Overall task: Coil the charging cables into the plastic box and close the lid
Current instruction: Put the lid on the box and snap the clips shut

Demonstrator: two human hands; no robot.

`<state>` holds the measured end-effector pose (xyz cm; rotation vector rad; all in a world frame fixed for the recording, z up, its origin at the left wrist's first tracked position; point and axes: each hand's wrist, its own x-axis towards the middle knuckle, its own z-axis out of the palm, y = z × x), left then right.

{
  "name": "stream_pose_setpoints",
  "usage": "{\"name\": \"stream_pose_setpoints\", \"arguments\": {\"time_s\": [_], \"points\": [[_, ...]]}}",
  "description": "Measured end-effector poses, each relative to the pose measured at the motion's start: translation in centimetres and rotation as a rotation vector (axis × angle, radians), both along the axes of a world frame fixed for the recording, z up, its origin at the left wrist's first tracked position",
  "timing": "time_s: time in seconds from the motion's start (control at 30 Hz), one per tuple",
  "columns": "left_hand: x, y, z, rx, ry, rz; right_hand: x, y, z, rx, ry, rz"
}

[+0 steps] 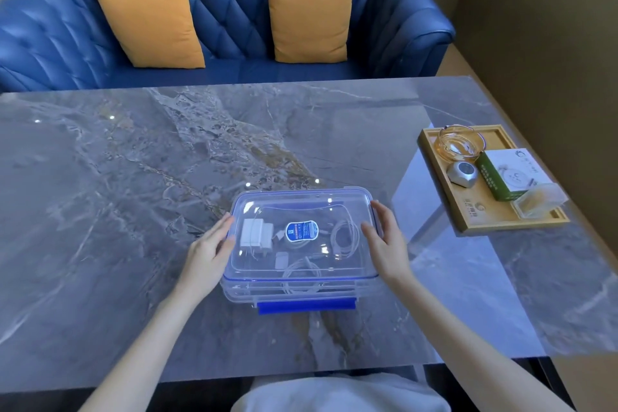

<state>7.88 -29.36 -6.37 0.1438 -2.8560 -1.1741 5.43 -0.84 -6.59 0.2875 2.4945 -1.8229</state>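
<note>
A clear plastic box (301,293) with blue trim stands on the grey marble table, its clear lid (301,204) lying on top. Through the lid I see coiled white cables (344,237), a second white coil (301,273) and a white charger plug (254,234). A blue oval label (300,231) sits on the lid. The blue front latch (306,305) sticks out at the near side. My left hand (210,252) rests against the lid's left edge with fingers extended. My right hand (388,237) touches the lid's right edge the same way.
A wooden tray (468,221) at the right holds a glass ashtray (461,144), a silver round gadget (463,172), a green and white carton (508,174) and a small clear case (540,201). A blue sofa (234,20) with orange cushions stands beyond the table's far edge.
</note>
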Motion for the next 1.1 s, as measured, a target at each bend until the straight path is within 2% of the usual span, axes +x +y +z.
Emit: {"name": "stream_pose_setpoints", "arguments": {"time_s": [0.13, 0.57, 0.83, 1.1], "points": [[0.1, 1.0, -0.2, 0.077, 0.002, 0.101, 0.6, -0.1, 0.1, -0.01, 0.0, -0.008], [2.3, 2.0, -0.6, 0.02, 0.034, 0.173, 0.0, 1.0, 0.1, 0.187, -0.003, 0.13], [2.7, 3.1, 0.0, 0.083, 0.115, 0.212, 0.5, 1.4, -0.1, 0.179, 0.007, 0.09], [2.7, 3.1, -0.2, 0.105, 0.089, 0.25, -0.1, 1.0, -0.1, 0.272, 0.011, 0.094]]}}
